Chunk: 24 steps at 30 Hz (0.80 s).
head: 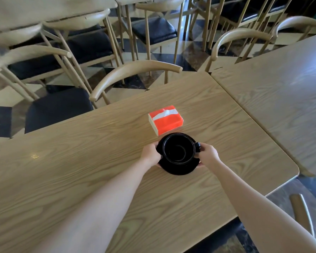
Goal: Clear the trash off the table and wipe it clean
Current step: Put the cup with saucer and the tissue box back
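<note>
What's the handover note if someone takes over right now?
Left hand: grips the left rim of the black round saucer.
Right hand: grips the saucer's right rim, beside the handle of the black ceramic cup.
The cup stands upright on the saucer and looks empty. I cannot tell whether the saucer is lifted or resting on the light wooden table.
An orange-red tissue pack lies on the table just beyond the cup.
Done: cup and saucer are in hand.
Left: carry them off, deal with the tissue pack, wipe the table. No cloth is in view.
</note>
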{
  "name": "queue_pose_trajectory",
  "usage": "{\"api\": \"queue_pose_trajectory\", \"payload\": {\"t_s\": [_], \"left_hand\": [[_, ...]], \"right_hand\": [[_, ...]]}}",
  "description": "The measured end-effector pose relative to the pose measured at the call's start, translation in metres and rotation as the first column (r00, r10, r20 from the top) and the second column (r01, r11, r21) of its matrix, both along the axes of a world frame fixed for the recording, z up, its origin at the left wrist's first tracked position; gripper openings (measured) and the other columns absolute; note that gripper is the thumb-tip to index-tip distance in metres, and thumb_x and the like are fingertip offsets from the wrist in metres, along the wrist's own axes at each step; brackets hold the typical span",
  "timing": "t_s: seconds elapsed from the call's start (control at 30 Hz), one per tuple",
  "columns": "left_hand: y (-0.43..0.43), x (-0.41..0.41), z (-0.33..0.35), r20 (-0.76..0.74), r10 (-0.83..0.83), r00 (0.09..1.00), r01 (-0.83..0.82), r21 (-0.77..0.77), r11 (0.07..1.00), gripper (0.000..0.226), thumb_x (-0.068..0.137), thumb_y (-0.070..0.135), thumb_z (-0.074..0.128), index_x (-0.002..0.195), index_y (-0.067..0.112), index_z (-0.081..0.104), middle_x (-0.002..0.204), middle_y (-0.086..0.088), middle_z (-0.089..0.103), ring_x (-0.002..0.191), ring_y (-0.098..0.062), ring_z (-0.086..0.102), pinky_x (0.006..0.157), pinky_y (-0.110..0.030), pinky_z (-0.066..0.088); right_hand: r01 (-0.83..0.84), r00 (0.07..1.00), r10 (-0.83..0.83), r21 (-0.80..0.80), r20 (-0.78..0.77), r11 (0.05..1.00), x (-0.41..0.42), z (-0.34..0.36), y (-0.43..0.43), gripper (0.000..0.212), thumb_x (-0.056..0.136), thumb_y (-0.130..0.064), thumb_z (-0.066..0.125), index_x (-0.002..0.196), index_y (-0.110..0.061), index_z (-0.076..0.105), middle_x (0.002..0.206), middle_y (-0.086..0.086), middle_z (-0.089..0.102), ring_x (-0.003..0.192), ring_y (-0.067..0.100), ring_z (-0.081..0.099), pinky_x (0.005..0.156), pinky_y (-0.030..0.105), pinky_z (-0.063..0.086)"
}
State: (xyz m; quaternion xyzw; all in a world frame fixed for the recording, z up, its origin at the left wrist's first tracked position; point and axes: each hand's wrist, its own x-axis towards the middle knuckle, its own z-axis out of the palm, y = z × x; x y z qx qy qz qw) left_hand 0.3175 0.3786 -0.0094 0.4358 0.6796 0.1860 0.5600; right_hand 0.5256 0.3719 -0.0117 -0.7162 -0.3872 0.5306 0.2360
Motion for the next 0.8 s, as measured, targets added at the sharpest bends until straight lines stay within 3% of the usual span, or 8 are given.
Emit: {"api": "queue_pose_trajectory", "payload": {"t_s": [0.1,0.2,0.3,0.37,0.5,0.6,0.7,0.8], "left_hand": [[-0.009,-0.026,0.008,0.01,0.03,1.0,-0.03,0.025,0.999,0.05,0.081,-0.015,0.042,0.101,0.028,0.057,0.084,0.009,0.057,0.069,-0.017,0.061,0.064,-0.046,0.06],[-0.02,-0.055,0.021,0.009,0.066,0.998,-0.066,0.047,0.997,0.051,0.082,-0.015,0.043,0.103,0.026,0.063,0.084,0.01,0.059,0.079,-0.02,0.063,0.068,-0.047,0.06],[-0.034,-0.087,0.031,0.027,0.124,0.992,-0.125,0.07,0.99,0.051,0.083,-0.017,0.045,0.122,0.013,0.058,0.095,0.0,0.06,0.102,-0.034,0.061,0.078,-0.052,0.057],[-0.045,-0.111,0.036,0.086,0.195,0.977,-0.198,0.034,0.98,0.059,0.084,-0.019,0.043,0.134,0.011,0.047,0.109,-0.007,0.054,0.109,-0.039,0.058,0.069,-0.046,0.059],[-0.069,-0.172,0.044,0.169,0.326,0.93,-0.331,0.002,0.944,0.065,0.084,-0.019,0.047,0.141,0.013,0.038,0.117,-0.012,0.052,0.108,-0.038,0.058,0.056,-0.036,0.06],[-0.093,-0.225,0.048,0.163,0.412,0.897,-0.416,-0.006,0.909,0.065,0.085,-0.012,0.055,0.142,0.013,0.037,0.115,-0.015,0.058,0.097,-0.034,0.064,0.062,-0.036,0.059],[-0.12,-0.28,0.052,0.178,0.513,0.839,-0.521,-0.006,0.854,0.063,0.084,-0.009,0.06,0.14,0.013,0.041,0.117,-0.021,0.062,0.098,-0.036,0.066,0.073,-0.04,0.058],[-0.145,-0.335,0.053,0.218,0.625,0.749,-0.633,-0.041,0.773,0.057,0.084,-0.011,0.057,0.136,0.008,0.043,0.12,-0.022,0.06,0.1,-0.037,0.065,0.072,-0.04,0.056]], "right_hand": [[-0.053,0.998,0.054,0.013,-0.028,0.998,-0.023,0.007,0.002,0.044,0.076,0.011,0.054,0.074,-0.032,0.065,0.078,0.0,0.063,0.069,0.019,0.062,0.043,0.027,0.055],[-0.111,0.992,0.112,0.024,-0.053,0.994,-0.052,0.016,0.004,0.044,0.077,0.011,0.055,0.076,-0.032,0.065,0.084,0.003,0.064,0.073,0.024,0.065,0.043,0.03,0.056],[-0.183,0.98,0.184,0.019,-0.082,0.983,-0.085,0.026,0.005,0.045,0.077,0.013,0.053,0.081,-0.03,0.065,0.082,0.002,0.063,0.072,0.026,0.065,0.046,0.034,0.058],[-0.221,0.969,0.221,0.014,-0.111,0.975,-0.111,0.033,0.004,0.047,0.077,0.015,0.051,0.087,-0.029,0.066,0.08,-0.003,0.063,0.068,0.023,0.064,0.043,0.031,0.056],[-0.287,0.945,0.285,0.008,-0.159,0.958,-0.172,0.045,-0.001,0.048,0.078,0.016,0.051,0.107,-0.02,0.066,0.082,0.001,0.062,0.068,0.022,0.064,0.046,0.033,0.058],[-0.333,0.926,0.326,-0.004,-0.193,0.943,-0.225,0.052,-0.011,0.048,0.079,0.017,0.05,0.11,-0.016,0.066,0.079,0.005,0.063,0.062,0.022,0.064,0.046,0.032,0.057],[-0.38,0.9,0.369,-0.005,-0.232,0.925,-0.284,0.055,-0.025,0.049,0.079,0.017,0.05,0.112,-0.016,0.066,0.085,0.008,0.068,0.062,0.023,0.068,0.049,0.033,0.058],[-0.418,0.877,0.402,-0.007,-0.262,0.908,-0.346,0.054,-0.039,0.049,0.08,0.016,0.05,0.115,-0.015,0.065,0.084,0.007,0.07,0.06,0.022,0.07,0.05,0.031,0.058]]}}
